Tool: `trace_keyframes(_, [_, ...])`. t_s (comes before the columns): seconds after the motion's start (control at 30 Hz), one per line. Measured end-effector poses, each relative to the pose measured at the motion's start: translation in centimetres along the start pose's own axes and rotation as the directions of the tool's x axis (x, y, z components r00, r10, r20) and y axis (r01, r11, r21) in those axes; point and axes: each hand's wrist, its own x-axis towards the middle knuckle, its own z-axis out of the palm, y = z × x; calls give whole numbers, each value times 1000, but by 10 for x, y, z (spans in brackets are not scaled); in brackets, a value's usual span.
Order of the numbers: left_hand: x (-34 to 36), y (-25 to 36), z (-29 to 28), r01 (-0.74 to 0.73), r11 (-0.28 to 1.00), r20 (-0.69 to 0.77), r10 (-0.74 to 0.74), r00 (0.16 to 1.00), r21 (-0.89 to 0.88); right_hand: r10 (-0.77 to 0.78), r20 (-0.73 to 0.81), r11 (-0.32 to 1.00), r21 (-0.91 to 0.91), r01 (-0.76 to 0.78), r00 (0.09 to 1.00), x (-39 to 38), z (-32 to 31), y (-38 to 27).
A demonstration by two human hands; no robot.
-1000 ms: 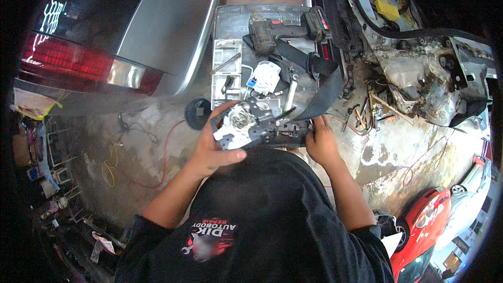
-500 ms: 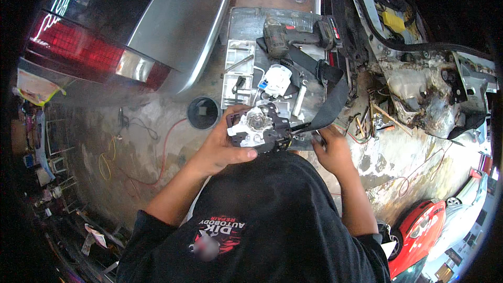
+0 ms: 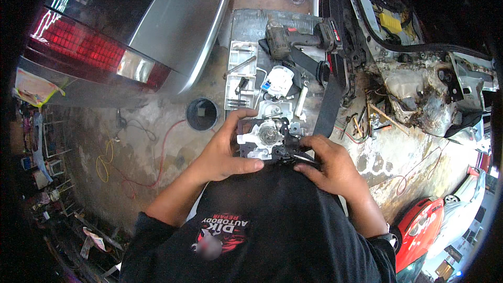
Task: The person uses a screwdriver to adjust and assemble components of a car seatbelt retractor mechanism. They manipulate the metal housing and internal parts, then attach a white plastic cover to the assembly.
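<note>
My left hand (image 3: 233, 152) grips a black mechanism with a white plastic housing and coiled centre (image 3: 267, 134), held low over the work board (image 3: 249, 18). My right hand (image 3: 327, 162) is closed on its right side, where the black webbing strap (image 3: 330, 105) runs down to it. Beyond it lie a white plastic cover with a blue piece (image 3: 280, 78), a silver wrench (image 3: 302, 99) and a white compartment tray (image 3: 233, 73) holding bits. A cordless power tool (image 3: 283, 36) rests at the board's far end.
A grey car's rear with red tail light (image 3: 84, 42) is at left, a stripped car body (image 3: 414, 89) at right. A dark bucket (image 3: 201, 112) stands left of the board. Hoses (image 3: 157, 178) and scattered tools (image 3: 374, 118) lie on the floor; a red car (image 3: 419, 225) is lower right.
The mechanism and my left hand have moved right. My right hand has moved from beside the board onto the mechanism's right side, closing on it.
</note>
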Motion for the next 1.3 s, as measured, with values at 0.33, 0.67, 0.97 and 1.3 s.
trace_keyframes(0.33, [-20,-31,-8,-260,898,-83,307,948,355,8,-136,996,84,4,991,1,16,10])
trace_keyframes(0.67, [-16,-26,-10,-344,886,-7,364,932,311,-108,-215,993,26,117,971,-5,20,15])
trace_keyframes(0.97, [-16,-19,-16,-350,836,64,357,932,423,30,-141,994,107,-15,990,-7,0,-7])
trace_keyframes(1.3, [-12,-4,-12,-456,776,214,403,890,435,-341,-208,912,161,376,917,58,-15,-5])
